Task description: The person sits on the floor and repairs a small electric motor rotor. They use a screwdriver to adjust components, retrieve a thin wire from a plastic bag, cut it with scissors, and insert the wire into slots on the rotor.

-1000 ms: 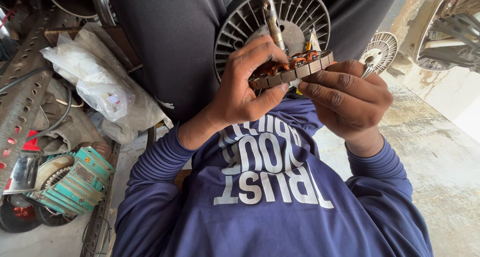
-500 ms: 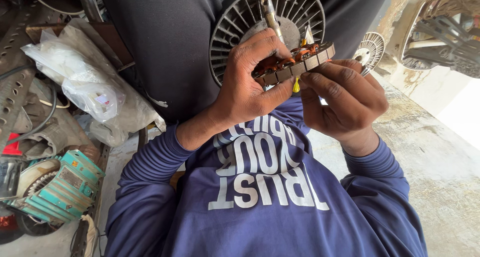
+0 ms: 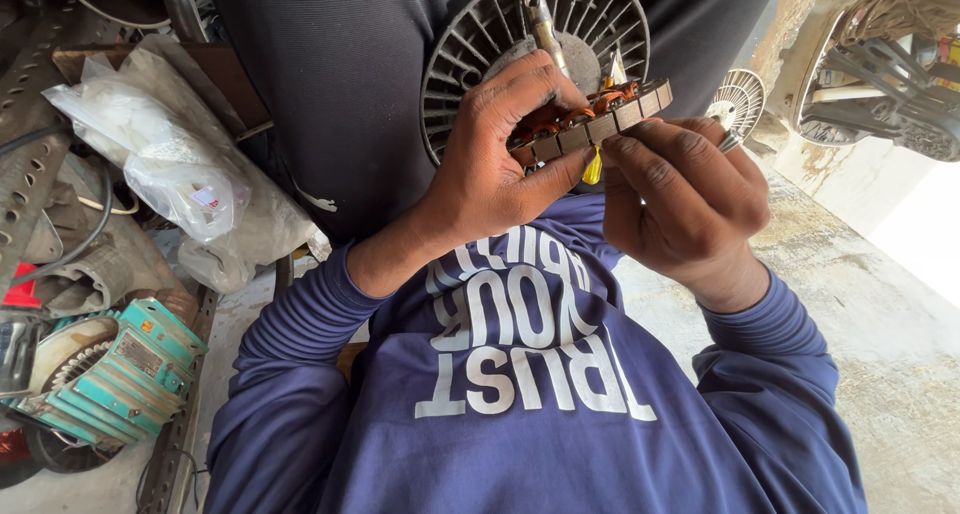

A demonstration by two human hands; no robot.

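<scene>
A wound stator ring (image 3: pixel 590 129), its laminated edge grey-brown and its copper coils orange, is held edge-on in the upper middle of the frame; since a second ago it has been brought nearer and slightly higher in the view, its tilt kept much the same, so the work appears to be close handling of the windings rather than any setting down. It is gripped from the left of the picture by the left hand (image 3: pixel 495 164), thumb under the edge and fingers curled over the coils; the right hand (image 3: pixel 685 199) is closed against its other end, fingertips pressed together on the laminations, and a small yellow sleeve (image 3: pixel 593 166) hangs between the two hands. Behind the ring a ribbed round fan-motor housing (image 3: pixel 470 54) with a metal shaft (image 3: pixel 540 14) is seen; crumpled plastic bags (image 3: pixel 170 174) lie at the upper left; a teal motor part (image 3: pixel 120 369) sits at the lower left; a small white fan guard (image 3: pixel 738 102) stands at the upper right.
</scene>
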